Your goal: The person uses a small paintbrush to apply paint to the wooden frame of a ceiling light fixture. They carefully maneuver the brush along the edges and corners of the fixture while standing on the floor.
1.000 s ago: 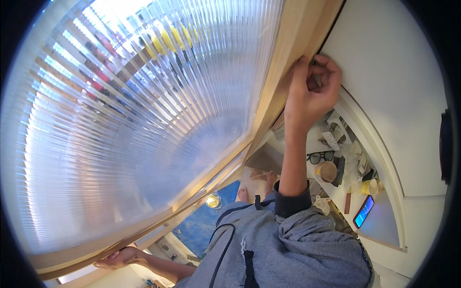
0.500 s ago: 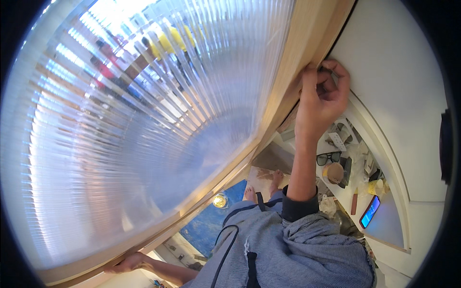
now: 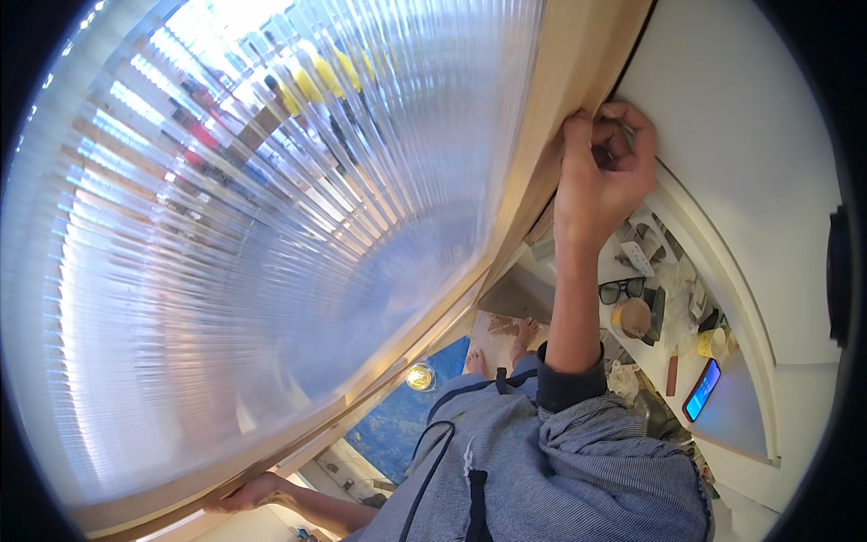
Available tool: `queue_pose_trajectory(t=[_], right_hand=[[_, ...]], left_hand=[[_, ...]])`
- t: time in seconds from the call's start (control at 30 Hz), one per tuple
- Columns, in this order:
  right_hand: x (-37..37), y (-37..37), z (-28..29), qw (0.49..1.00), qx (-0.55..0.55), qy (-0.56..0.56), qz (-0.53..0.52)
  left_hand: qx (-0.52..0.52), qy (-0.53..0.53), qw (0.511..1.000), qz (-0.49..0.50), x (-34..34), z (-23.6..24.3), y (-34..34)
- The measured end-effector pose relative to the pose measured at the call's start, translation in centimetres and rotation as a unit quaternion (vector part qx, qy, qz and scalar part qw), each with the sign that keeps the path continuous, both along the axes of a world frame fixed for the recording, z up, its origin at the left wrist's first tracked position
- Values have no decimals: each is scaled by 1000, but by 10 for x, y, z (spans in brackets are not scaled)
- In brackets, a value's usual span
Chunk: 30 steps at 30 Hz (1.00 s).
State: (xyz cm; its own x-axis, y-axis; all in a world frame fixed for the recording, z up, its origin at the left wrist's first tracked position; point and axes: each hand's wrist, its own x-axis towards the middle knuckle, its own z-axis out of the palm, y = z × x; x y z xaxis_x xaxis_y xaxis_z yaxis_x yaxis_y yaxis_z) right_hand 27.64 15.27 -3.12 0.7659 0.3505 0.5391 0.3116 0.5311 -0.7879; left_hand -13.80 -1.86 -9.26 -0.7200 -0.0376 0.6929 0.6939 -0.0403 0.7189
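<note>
Head view. A large ribbed translucent panel [image 3: 271, 244] in a pale wooden frame [image 3: 578, 99] fills most of the picture. Right hand [image 3: 601, 176] raised, fingers curled shut on the frame's edge near its upper right corner, against a white wall [image 3: 741, 117]. Left hand [image 3: 248, 492] low, fingers wrapped on the frame's bottom edge. Below: a white ledge [image 3: 731, 411] carrying black glasses [image 3: 623, 290], a lit phone [image 3: 702, 389] and a yellow cup [image 3: 711, 342].
</note>
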Motion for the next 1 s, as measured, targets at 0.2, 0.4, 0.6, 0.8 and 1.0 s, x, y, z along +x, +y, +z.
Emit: queue_pose_trajectory(t=[0.2, 0.4, 0.6, 0.8, 1.0], right_hand=[[3, -4, -3, 998, -5, 26, 56], [4, -4, -2, 999, -19, 26, 26], [6, -2, -4, 999, -12, 11, 33], [14, 1, -9, 998, -13, -37, 40], [13, -1, -9, 997, -1, -24, 67]], left_hand=[[8, -32, 999, -24, 13, 7, 3], [-3, -29, 999, -32, 6, 6, 2], [13, -45, 998, -41, 5, 4, 2], [-16, -29, 999, -17, -3, -2, -1], [-4, -33, 999, -35, -2, -1, -5]])
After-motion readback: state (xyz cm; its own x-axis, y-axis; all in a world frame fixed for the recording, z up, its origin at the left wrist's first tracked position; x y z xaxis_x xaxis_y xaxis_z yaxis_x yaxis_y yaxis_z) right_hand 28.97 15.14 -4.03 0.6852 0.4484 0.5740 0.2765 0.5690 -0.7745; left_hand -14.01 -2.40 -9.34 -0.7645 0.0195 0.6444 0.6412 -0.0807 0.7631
